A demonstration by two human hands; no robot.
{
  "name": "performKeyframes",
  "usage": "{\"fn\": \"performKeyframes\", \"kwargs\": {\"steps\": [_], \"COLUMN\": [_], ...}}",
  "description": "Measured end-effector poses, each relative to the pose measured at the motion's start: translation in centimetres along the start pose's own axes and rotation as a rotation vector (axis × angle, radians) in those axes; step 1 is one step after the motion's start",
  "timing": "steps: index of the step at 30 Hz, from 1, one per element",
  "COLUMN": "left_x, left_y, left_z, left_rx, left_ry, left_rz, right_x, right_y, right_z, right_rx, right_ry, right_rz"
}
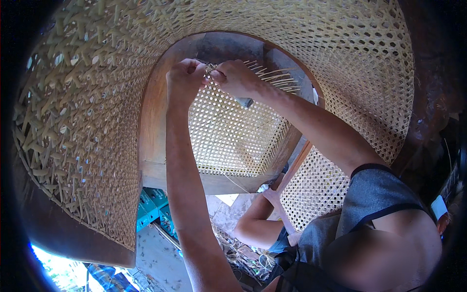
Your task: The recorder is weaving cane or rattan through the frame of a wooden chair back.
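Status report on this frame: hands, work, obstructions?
Left hand, right hand: closed on cane strands. Woven panel: unwoven ends fan out beside right hand. Hands partly hide its far edge.

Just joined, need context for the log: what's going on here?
A person has both hands at the far edge of a woven cane panel set in a wooden frame. The left hand and right hand are close together, fingers apparently closed on it; exact strands are hidden. Loose cane ends stick out beyond the right hand. Most of the panel is woven; a larger curved cane surface surrounds it.
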State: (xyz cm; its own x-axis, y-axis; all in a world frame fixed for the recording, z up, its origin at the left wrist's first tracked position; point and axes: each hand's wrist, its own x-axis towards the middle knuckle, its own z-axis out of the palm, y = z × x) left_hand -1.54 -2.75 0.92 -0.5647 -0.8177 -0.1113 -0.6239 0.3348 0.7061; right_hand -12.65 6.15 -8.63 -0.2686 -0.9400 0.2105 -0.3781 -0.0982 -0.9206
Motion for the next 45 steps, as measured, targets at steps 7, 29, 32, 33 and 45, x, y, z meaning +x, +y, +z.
{"fn": "performKeyframes", "kwargs": {"steps": [7,29,32,33,45], "left_x": [-0.9,-0.3,-1.1,-1.5,-5.6], "left_y": [-0.8,-1.4,-0.1,-0.2,-1.8], "left_z": [0.1,0.7,1.1,1.0,-2.1], "left_rx": [0.113,0.295,0.361,0.372,0.879], "left_ry": [0.075,0.145,0.112,0.114,0.409], "left_rz": [0.140,0.293,0.259,0.262,0.327], "right_x": [0.6,2.6,2.1,1.9,-1.0], "right_y": [-1.6,0.4,0.6,0.2,1.3], "right_z": [-1.4,-2.0,-2.4,-2.2,-5.1], "right_rx": [-0.025,0.040,-0.076,-0.197,0.303], "right_ry": [-0.190,-0.189,-0.113,-0.071,0.078], "right_rz": [0.167,0.198,0.126,0.043,0.325]}}
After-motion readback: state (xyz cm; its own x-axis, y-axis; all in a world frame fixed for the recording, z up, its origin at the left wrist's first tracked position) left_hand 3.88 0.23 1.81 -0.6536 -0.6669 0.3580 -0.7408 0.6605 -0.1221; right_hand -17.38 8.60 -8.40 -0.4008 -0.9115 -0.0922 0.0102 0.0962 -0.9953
